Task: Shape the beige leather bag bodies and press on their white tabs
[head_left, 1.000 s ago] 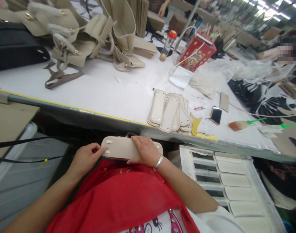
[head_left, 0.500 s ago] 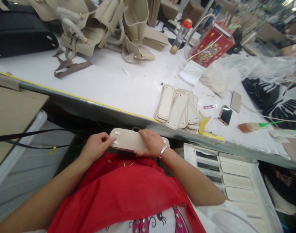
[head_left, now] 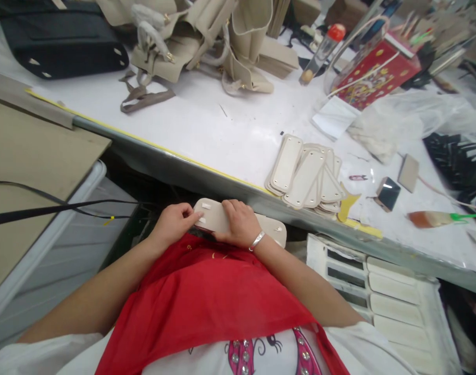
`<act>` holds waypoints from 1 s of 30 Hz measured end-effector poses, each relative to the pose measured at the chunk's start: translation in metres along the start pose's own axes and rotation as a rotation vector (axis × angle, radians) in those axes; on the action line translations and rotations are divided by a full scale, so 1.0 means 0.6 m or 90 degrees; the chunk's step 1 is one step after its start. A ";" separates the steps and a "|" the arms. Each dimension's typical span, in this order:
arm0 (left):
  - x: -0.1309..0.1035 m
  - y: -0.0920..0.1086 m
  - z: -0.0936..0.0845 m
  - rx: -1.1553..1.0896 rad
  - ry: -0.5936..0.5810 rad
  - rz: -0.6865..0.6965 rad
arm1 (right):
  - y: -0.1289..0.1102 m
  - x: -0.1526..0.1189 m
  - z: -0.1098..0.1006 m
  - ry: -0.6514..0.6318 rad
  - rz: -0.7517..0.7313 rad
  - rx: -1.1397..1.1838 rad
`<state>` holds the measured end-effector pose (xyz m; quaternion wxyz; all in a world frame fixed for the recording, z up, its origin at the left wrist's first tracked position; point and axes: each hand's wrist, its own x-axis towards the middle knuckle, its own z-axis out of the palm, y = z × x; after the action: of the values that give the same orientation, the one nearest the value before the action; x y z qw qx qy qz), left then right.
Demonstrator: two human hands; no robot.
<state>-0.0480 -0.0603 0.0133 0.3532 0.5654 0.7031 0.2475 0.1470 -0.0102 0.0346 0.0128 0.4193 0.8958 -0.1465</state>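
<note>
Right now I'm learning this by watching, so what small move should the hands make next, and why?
I'd probably press the lower white tab with the left hand: its fingertips are already beside or on that tab, though exact contact is unclear, and the right hand lies across the beige panel, which should help steady it.

The left hand (head_left: 178, 223) touches the white-tabbed end of a cream, round-ended oblong panel (head_left: 215, 216), the right hand (head_left: 241, 224) grips its middle beside a red cloth apron (head_left: 218, 297), and flat cream strips (head_left: 306, 172) overlap on the white-topped table (head_left: 195, 122)
</note>
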 end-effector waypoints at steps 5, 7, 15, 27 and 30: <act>-0.005 -0.004 0.001 0.002 0.012 0.009 | 0.000 -0.007 -0.001 0.015 0.000 0.005; -0.007 -0.005 0.002 0.000 0.017 0.013 | -0.003 -0.007 -0.003 0.012 0.005 0.005; -0.006 -0.007 0.006 -0.093 0.016 0.004 | -0.023 0.015 0.004 0.051 -0.018 0.023; 0.015 -0.023 -0.003 -0.142 -0.044 -0.040 | -0.027 0.025 0.009 0.049 0.003 0.028; 0.026 -0.032 -0.007 -0.142 -0.081 -0.036 | -0.026 0.026 0.008 0.034 -0.003 0.031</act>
<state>-0.0648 -0.0492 -0.0019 0.4648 0.5172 0.6629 0.2777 0.1249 -0.0092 0.0318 -0.0212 0.4214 0.8930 -0.1569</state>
